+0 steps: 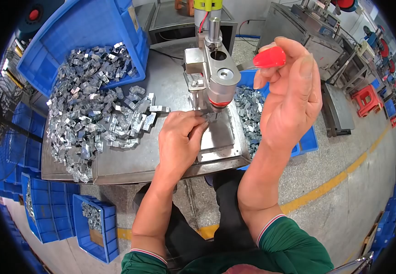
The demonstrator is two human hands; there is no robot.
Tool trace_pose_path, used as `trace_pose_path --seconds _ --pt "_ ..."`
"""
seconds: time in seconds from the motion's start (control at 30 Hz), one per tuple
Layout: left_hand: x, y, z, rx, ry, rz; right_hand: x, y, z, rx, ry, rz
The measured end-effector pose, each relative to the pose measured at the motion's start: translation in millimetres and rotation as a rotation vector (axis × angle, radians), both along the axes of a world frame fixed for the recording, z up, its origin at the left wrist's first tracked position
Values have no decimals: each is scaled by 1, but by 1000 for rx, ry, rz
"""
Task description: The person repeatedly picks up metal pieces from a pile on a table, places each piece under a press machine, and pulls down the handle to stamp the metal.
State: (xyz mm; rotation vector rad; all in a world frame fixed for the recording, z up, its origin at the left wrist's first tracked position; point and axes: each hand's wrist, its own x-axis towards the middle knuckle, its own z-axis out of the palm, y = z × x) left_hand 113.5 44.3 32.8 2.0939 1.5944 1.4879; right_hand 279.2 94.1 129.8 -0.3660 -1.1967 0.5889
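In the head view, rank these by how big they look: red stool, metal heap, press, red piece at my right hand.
1. Metal heap
2. Press
3. Red stool and red piece: too alike to rank; the red piece is nearer the camera.

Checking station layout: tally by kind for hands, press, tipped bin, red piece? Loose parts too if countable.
Hands, left hand and right hand: 2
Press: 1
Tipped blue bin: 1
Red piece at right hand: 1
Total: 5
Loose metal parts overlap too much to count.
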Motion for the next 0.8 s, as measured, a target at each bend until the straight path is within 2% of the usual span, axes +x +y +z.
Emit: trace_pose_path --seconds 0.07,0.37,0.5,0.8 --pt "0 0 1 -10 5 1 -5 -2 4 -8 80 33" --pt "0 -3 5 -45 5 -35 -4 2 1 53 74 94" --pt "5 -5 6 -58 -14 -83 6 6 -6 70 -86 30" --pt "10 -2 3 -27 -40 -84 6 5 -5 59 -77 43"
